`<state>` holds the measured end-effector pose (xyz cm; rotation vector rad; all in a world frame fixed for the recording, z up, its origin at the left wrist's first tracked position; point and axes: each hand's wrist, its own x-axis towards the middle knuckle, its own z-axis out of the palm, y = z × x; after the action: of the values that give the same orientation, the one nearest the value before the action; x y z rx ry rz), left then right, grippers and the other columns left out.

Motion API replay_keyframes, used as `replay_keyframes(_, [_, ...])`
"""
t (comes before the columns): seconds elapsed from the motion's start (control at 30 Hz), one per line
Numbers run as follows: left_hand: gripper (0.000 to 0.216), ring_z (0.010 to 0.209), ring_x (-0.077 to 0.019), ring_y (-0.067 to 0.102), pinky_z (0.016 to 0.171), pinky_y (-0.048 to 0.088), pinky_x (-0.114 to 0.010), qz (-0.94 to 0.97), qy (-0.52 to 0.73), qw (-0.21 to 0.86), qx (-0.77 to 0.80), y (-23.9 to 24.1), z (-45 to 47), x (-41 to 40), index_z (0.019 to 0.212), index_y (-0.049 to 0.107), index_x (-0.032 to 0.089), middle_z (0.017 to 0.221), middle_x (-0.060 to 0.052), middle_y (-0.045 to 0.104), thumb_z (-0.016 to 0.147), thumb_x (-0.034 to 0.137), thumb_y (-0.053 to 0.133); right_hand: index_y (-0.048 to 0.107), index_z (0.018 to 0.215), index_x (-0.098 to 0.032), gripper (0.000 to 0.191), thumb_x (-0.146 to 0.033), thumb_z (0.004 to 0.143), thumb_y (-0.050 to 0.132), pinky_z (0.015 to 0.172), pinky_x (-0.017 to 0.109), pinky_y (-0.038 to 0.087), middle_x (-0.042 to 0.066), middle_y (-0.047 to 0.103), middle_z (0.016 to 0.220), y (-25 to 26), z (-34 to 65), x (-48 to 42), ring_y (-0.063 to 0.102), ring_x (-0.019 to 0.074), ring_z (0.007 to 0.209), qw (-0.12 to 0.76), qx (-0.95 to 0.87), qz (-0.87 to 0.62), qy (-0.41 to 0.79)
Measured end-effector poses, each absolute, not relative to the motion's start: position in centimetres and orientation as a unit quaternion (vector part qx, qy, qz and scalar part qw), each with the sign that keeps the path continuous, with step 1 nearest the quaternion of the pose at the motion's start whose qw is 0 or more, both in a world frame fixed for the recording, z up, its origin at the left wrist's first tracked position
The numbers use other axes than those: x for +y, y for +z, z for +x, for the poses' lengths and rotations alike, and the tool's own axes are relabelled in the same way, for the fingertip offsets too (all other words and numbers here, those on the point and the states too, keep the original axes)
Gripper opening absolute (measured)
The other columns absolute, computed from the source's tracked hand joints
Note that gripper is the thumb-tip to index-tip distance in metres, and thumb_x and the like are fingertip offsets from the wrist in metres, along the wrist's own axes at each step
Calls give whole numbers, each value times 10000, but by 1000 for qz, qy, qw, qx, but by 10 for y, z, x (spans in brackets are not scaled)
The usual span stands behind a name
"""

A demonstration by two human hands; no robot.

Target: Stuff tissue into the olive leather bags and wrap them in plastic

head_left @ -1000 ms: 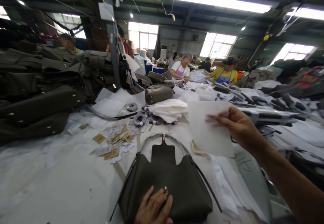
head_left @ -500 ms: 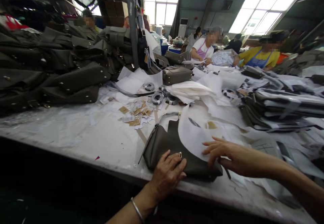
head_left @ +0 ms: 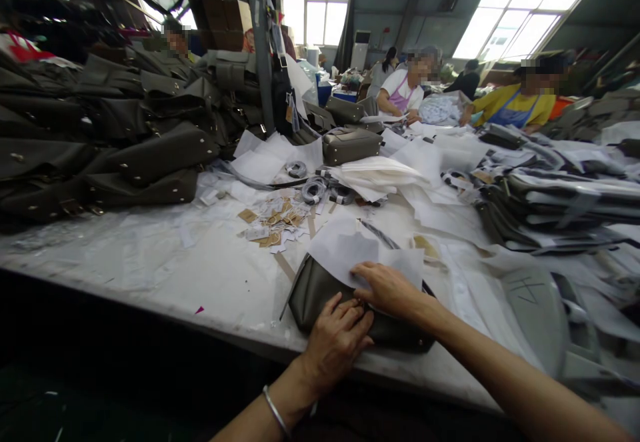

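A dark olive handbag [head_left: 313, 289] lies flat near the front edge of the white worktable [head_left: 165, 262]. A white sheet of paper [head_left: 350, 249] covers its upper part. My left hand [head_left: 336, 337], with a bangle on the wrist, rests flat on the bag's lower front, fingers spread. My right hand [head_left: 387, 287] lies palm down on the paper, fingers extended leftward, pressing the sheet onto the bag.
Stacked dark bags [head_left: 100, 142] fill the left. Small tan tags [head_left: 273, 219], cord coils [head_left: 313, 191] and white paper stacks [head_left: 380, 175] lie behind. Wrapped bags [head_left: 560, 209] pile up at right. Another handbag [head_left: 350, 145] stands further back. Several people work at the far end.
My right hand brought the white sheet down from the air onto the bag and slid left over it. The view dropped lower toward the table edge. My left hand stayed on the bag.
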<state>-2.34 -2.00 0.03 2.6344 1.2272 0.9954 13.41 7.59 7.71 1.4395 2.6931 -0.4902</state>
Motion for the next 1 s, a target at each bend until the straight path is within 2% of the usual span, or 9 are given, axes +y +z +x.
replay_keyframes(0.07, [400, 1201, -220, 577, 1138, 328, -508, 863, 304, 34, 401, 5, -25, -21, 1295, 542, 228, 1164, -55, 684, 925, 365, 605, 667, 1085, -181, 292, -114, 849, 508, 889, 339, 495, 109, 695, 1088, 79, 139, 78, 656, 247, 1030, 34, 872, 466, -148])
replay_keyframes(0.13, [418, 1220, -230, 565, 1151, 292, -551, 868, 289, 24, 403, 9, -26, -22, 1307, 532, 235, 1186, -52, 681, 918, 362, 617, 683, 990, -171, 283, -72, 838, 465, 908, 343, 506, 105, 704, 1073, 85, 146, 74, 662, 235, 1019, 9, 874, 466, -138])
replay_keyframes(0.2, [421, 1224, -239, 562, 1136, 313, -560, 869, 285, 11, 404, 8, -27, -23, 1316, 529, 239, 1204, -56, 676, 919, 350, 617, 676, 940, -156, 261, -68, 822, 461, 986, 370, 489, 126, 672, 1187, 90, 153, 64, 623, 246, 1127, -46, 887, 441, -130])
replay_keyframes(0.3, [398, 1204, -232, 580, 1076, 421, -479, 869, 300, -3, 394, 3, -28, -25, 1349, 513, 217, 1233, -86, 664, 956, 270, 551, 659, 916, -146, 260, -51, 783, 457, 1094, 426, 428, 153, 586, 1341, 91, 161, 42, 478, 275, 1326, -89, 919, 362, -128])
replay_keyframes(0.43, [314, 1069, -200, 653, 929, 533, -346, 868, 331, 7, 370, 0, -30, -27, 1271, 577, 180, 1118, -80, 708, 978, 175, 464, 646, 1058, -123, 389, -7, 775, 406, 1077, 450, 457, 174, 605, 1316, 75, 161, 14, 524, 267, 1286, -70, 922, 361, -121])
replay_keyframes(0.63, [323, 1074, -218, 650, 934, 533, -375, 869, 341, -11, 359, 7, -34, -33, 1244, 595, 151, 1096, -101, 706, 1013, 206, 376, 485, 1405, -143, 602, -14, 829, 365, 1055, 526, 453, 167, 551, 1398, 56, 152, 4, 540, 291, 1270, -72, 909, 403, -72])
replay_keyframes(0.83, [302, 841, -179, 682, 737, 570, -318, 864, 358, -19, 353, 25, -40, -48, 1158, 614, 126, 950, -89, 718, 1005, 158, 356, 490, 1410, -99, 587, -30, 839, 375, 1114, 509, 399, 165, 480, 1461, 51, 154, 7, 446, 284, 1359, -64, 926, 363, -87])
replay_keyframes(0.93, [252, 852, -170, 680, 764, 571, -306, 870, 373, -25, 322, 55, -36, -50, 1121, 613, 118, 886, -82, 717, 974, 124, 408, 479, 1416, -90, 568, -59, 855, 395, 1122, 495, 399, 178, 455, 1475, 42, 158, 7, 428, 278, 1373, -88, 929, 348, -88])
replay_keyframes(1.0, [271, 974, -182, 672, 865, 561, -327, 875, 371, -26, 309, 75, -29, -41, 1173, 594, 121, 957, -96, 721, 959, 119, 427, 483, 1414, -104, 544, -86, 876, 404, 1125, 505, 394, 176, 467, 1468, 36, 159, 6, 439, 281, 1366, -113, 928, 347, -79])
